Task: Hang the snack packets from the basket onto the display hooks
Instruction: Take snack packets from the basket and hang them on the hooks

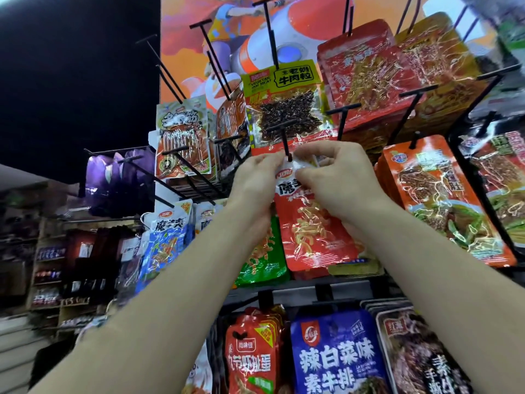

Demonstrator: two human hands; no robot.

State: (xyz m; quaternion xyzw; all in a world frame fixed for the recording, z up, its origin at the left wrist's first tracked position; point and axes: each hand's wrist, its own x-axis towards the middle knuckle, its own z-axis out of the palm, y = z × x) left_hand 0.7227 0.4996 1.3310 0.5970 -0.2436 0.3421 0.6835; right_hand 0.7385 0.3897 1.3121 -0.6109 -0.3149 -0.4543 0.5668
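Shop display rack, left hand and right hand pinching red packet top at hook

Both bare forearms rise from below and converge, the left from the lower left, the right from the lower right. The left hand pinches the top edge of a red snack packet with curled fingertips. Just beside it, the right hand pinches the same edge between thumb and forefinger.
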